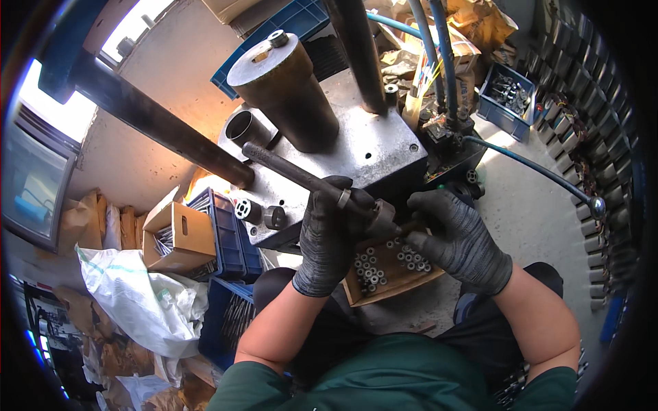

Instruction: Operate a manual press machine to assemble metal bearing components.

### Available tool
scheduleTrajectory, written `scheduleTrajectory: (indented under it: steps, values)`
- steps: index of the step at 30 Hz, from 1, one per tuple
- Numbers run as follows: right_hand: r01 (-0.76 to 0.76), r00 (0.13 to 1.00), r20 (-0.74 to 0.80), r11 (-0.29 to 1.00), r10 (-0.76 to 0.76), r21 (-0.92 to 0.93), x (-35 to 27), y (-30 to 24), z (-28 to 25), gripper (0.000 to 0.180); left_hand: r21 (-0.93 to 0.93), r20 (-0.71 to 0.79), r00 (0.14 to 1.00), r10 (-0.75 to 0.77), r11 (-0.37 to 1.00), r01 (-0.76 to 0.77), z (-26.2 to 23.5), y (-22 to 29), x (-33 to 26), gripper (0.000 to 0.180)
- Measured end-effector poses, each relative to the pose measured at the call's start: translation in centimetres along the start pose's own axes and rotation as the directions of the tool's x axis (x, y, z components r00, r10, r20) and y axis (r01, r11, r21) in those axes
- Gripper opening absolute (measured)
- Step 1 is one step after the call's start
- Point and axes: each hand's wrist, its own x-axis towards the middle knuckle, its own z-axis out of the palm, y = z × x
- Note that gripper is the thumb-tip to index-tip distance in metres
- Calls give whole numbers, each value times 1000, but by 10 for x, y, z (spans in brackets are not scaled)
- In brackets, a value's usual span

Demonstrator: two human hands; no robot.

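One dark metal rod (291,169) is gripped by the left hand (325,240), which is closed around it. The rod is held aslant, its upper left end raised before the top of a metal block (384,137), and a thick round piece (382,219) is seen toward its lower right end. The right hand (469,243) is held just beside that end, half open, with thumb and forefinger spread apart; whether the round piece is touched by it cannot be told. Grey gloves (321,270) are worn on both hands. Below them, small metal rings (370,270) are gathered in two groups in a shallow wooden box (401,288). On the block, a tall, dark cylinder (288,103) is topped by a small collar (277,38), and a short open tube (233,128) is set beside it. To the left, thin rods (163,240) are held in a cardboard box (195,236), near a white sack (137,301). At the upper right, a blue crate (502,124) is filled with metal parts (508,96).
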Motion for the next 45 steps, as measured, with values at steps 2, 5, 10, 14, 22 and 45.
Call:
scheduleTrajectory:
  steps: [2,5,10,14,22,45]
  values:
    - [-279,960,103,840,261,465,-4,-5,12,64,-132,9,999,-31,991,32,13,0,-6,53]
    - [-352,930,144,713,337,606,-8,-16,23,75,-73,62,991,-121,989,125,21,-1,-11,57]
    - [-401,886,108,628,450,668,-8,-23,26,67,21,119,979,-169,986,167,19,10,-7,61]
    - [-516,819,187,554,542,653,-13,-32,28,62,90,196,972,-129,989,113,14,13,-8,76]
    - [-491,830,204,507,519,708,-16,-37,38,55,271,202,954,-223,948,164,9,24,-8,72]
    - [-545,755,373,198,539,815,-19,-27,32,75,71,312,918,-245,970,234,-2,19,-3,62]
